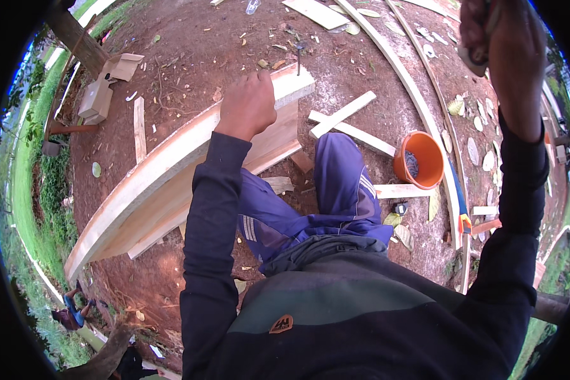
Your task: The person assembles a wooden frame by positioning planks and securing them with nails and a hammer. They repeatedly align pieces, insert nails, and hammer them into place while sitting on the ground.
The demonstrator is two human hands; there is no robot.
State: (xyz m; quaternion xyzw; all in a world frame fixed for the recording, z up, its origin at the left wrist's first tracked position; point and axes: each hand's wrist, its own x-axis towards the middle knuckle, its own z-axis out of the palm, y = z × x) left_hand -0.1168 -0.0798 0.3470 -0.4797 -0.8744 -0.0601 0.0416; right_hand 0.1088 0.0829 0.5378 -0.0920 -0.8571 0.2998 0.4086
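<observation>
A long pale wooden board (139,177) stands on edge at my left, fastened to or resting against planks below it. My left hand (247,104) is closed over its top edge, the fingers curled to the far side and partly hidden. Close to that hand, at the board's far end, a nail (299,60) sticks upright from the wood. My right hand (487,38) is raised high at the upper right, closed round a tool with a grey rounded end (472,62). The rest of that tool is cut off or hidden by the hand.
An orange bucket (432,158) holding small grey pieces stands right of my knees. Two crossed wood strips (345,115) lie ahead. Long planks (418,107) run along the right. A cardboard box (97,100) sits by a post (79,41). Another person (73,311) is at lower left.
</observation>
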